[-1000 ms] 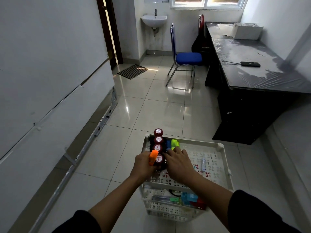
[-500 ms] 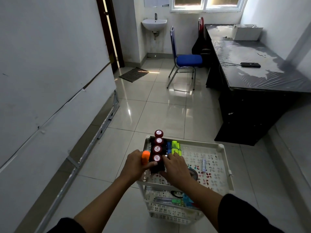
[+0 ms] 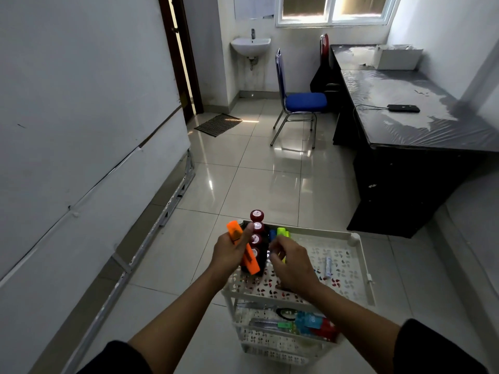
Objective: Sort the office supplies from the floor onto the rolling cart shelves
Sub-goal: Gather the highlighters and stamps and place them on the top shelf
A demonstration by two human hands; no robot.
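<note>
Surroundings: blue chair (image 3: 302, 101) on the tiled floor ahead; dark desk (image 3: 405, 125) along the right wall, carrying a black phone (image 3: 403, 108) and a white box (image 3: 397, 58); wall sink (image 3: 251, 46) at the far end; floor mat (image 3: 218, 125) by the doorway; white board (image 3: 81, 130) leaning along the left wall.

Directly below: white rolling cart (image 3: 361, 265), perforated top shelf. Against the shelf's left edge, a black holder with a row of red-capped bottles (image 3: 256, 228) running away from the viewer. Just right of that row, blue and yellow-green highlighters (image 3: 282, 232) standing upright. Small white tube (image 3: 328, 266) lying flat on the right half, well apart from the rest. Lower shelf: scissors, cutter and coloured items, partly hidden by the top shelf.

Orange highlighter (image 3: 241, 247): above the cart's left edge, in front of the bottle row, partly blocking it. Long axis tilted, upper end pointing up-left and away, lower end down-right toward the shelf.

Left hand (image 3: 229, 255): fingers curled round the highlighter's middle. Right hand (image 3: 294, 263): over the shelf beside the bottle row, fingers bent; contents, if any, not discernible.
</note>
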